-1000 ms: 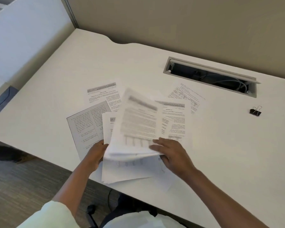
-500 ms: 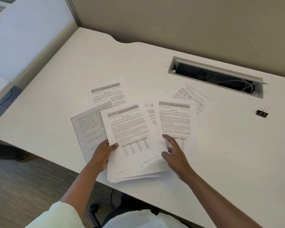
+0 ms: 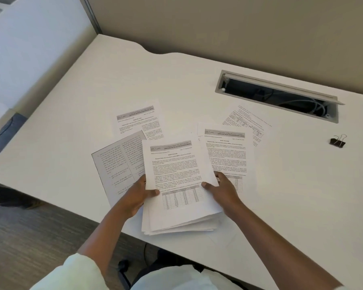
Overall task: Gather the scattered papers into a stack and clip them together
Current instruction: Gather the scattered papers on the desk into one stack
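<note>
Left hand (image 3: 134,195): grips the stack's left edge, thumb on top.
Stack (image 3: 178,185): lower centre of frame, overhanging the desk (image 3: 302,195) edge.
Right hand (image 3: 222,191): grips the stack's right edge.
Loose sheets (image 3: 228,155): scattered around the stack.
Binder clip (image 3: 338,141): far right, well apart.

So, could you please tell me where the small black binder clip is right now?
The small black binder clip lies alone on the white desk's far right, just below the open cable tray's right end.
</note>
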A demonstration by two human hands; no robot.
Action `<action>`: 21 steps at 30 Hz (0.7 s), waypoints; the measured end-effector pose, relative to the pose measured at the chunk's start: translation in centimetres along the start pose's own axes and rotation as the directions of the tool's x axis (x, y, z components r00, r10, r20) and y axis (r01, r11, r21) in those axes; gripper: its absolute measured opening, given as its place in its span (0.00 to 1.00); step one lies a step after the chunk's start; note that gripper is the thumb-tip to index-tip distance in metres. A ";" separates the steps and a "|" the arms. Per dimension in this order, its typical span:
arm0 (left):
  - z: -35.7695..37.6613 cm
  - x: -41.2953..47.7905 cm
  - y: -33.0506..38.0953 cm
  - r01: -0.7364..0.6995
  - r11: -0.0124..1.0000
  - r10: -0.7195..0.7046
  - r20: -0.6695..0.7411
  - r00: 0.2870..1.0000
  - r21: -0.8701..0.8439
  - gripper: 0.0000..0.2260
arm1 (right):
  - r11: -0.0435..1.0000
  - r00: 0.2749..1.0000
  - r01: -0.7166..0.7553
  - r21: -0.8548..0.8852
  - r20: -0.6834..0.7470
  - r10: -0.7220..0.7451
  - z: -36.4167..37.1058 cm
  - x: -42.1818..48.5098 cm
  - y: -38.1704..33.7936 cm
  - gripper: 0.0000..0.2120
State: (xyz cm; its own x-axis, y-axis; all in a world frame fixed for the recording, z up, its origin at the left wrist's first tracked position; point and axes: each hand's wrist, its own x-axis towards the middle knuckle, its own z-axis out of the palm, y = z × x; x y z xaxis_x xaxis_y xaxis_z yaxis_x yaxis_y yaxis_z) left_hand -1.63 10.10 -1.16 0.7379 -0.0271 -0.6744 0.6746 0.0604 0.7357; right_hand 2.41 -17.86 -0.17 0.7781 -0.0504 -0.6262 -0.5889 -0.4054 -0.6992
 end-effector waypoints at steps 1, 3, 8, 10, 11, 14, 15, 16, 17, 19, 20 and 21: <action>-0.1 0.0 0.1 0.003 1.000 -0.003 0.008 1.000 0.014 0.29 | 1.000 1.000 0.013 -0.001 -0.008 -0.013 0.3 0.1 -0.1 0.21; 0.1 0.0 0.4 -0.002 1.000 0.002 -0.011 1.000 0.017 0.27 | 0.999 1.000 0.030 0.020 -0.010 -0.029 0.8 0.3 -0.2 0.22; 0.8 0.5 0.9 0.015 0.993 -0.028 -0.107 0.994 -0.114 0.18 | 0.996 1.000 0.023 0.092 0.013 -0.025 2.1 0.7 0.1 0.25; 0.7 0.6 1.1 0.005 0.995 -0.018 -0.135 0.991 -0.095 0.20 | 0.997 0.997 0.079 -0.010 -0.011 -0.079 2.3 0.5 0.0 0.24; 0.5 0.6 1.2 -0.006 0.996 -0.008 -0.156 0.988 -0.089 0.20 | 0.990 0.991 0.123 -0.069 -0.041 -0.126 2.2 0.3 -0.2 0.22; -0.9 0.6 1.6 -0.043 0.994 0.020 -0.221 0.975 -0.103 0.21 | 0.898 0.894 0.335 -0.286 -0.204 -0.399 1.2 0.2 0.2 0.21; -1.7 0.6 1.7 -0.050 0.992 0.022 -0.239 0.971 -0.112 0.21 | 0.848 0.854 0.370 -0.380 -0.221 -0.472 0.7 0.4 0.6 0.25; -2.6 0.7 1.7 -0.055 0.991 0.023 -0.252 0.967 -0.121 0.21 | 0.790 0.828 0.376 -0.484 -0.207 -0.521 0.2 0.8 1.4 0.31; -3.5 0.8 1.8 -0.054 0.990 0.019 -0.263 0.965 -0.127 0.21 | 0.730 0.826 0.363 -0.580 -0.162 -0.539 -0.5 1.0 2.1 0.39; -5.2 0.9 1.9 -0.048 0.991 0.010 -0.282 0.959 -0.126 0.22 | 0.614 0.869 0.321 -0.722 -0.034 -0.494 -1.5 1.1 3.7 0.55; -5.9 0.8 1.9 -0.042 0.993 0.008 -0.285 0.959 -0.114 0.22 | 0.559 0.888 0.310 -0.769 0.024 -0.459 -1.9 1.1 4.6 0.59; -6.5 0.8 2.0 -0.035 0.995 0.008 -0.287 0.958 -0.090 0.22 | 0.522 0.896 0.311 -0.794 0.062 -0.441 -2.1 1.1 5.3 0.61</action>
State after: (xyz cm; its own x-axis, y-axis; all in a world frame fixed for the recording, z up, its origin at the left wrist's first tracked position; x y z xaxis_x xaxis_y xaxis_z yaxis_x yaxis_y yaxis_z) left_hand 0.13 16.71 -0.62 0.7063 0.2607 -0.6581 0.6434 0.1512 0.7504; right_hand 0.63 -21.96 -3.82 0.9428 0.1899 -0.2741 0.1087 -0.9521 -0.2857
